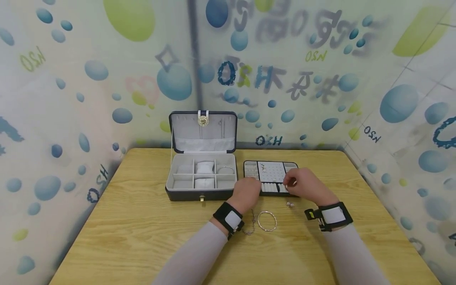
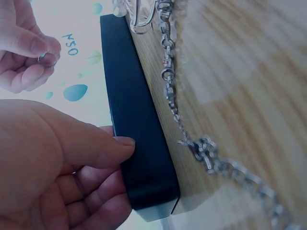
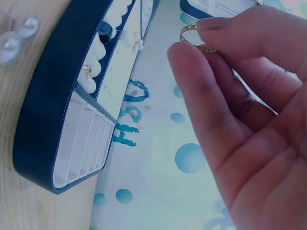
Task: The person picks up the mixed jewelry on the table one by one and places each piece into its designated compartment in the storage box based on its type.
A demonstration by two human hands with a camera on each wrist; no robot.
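My left hand (image 1: pixel 246 193) grips the near left corner of a dark-sided jewelry tray (image 1: pixel 253 162), its thumb on the side wall in the left wrist view. Above the tray's right end, my right hand (image 1: pixel 309 185) pinches a small gold-toned ring (image 3: pixel 208 49) between thumb and index finger. White ring rolls run along the tray's near side. A gold-toned ring (image 3: pixel 88 71) sits among them. Earrings (image 3: pixel 138 44) hang on the white perforated panel. A silver chain (image 2: pixel 249 179) lies on the table below my left hand, beside a bangle (image 1: pixel 267 230).
Left of the tray stands an open jewelry box (image 1: pixel 185 194) with its lid (image 1: pixel 228 132) upright, two white cushions and a bangle inside. Pearl earrings (image 1: pixel 290 204) lie before the tray. Patterned walls enclose the wooden table (image 1: pixel 142 221) at the back and sides.
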